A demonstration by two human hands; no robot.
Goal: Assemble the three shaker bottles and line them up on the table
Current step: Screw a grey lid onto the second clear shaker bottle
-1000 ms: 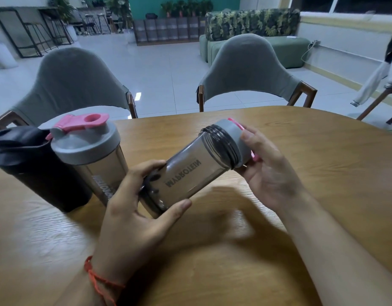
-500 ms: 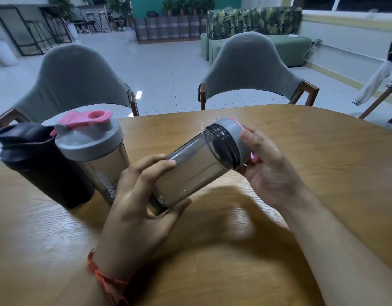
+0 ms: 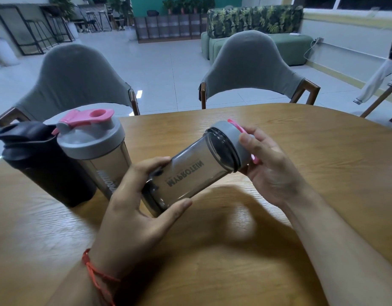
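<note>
Both hands hold one smoky shaker bottle (image 3: 190, 175) tilted above the wooden table (image 3: 301, 155): the left hand (image 3: 135, 208) wraps its base, the right hand (image 3: 270, 166) grips its grey lid (image 3: 229, 138). Two capped bottles, one clear (image 3: 102, 157) and one black (image 3: 42, 164), stand upright just left.

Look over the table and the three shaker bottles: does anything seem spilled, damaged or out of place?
Nothing spilled or damaged. The black bottle and grey-lidded bottle stand upright together; only the third bottle is tilted, held between the left hand and right hand.
</note>
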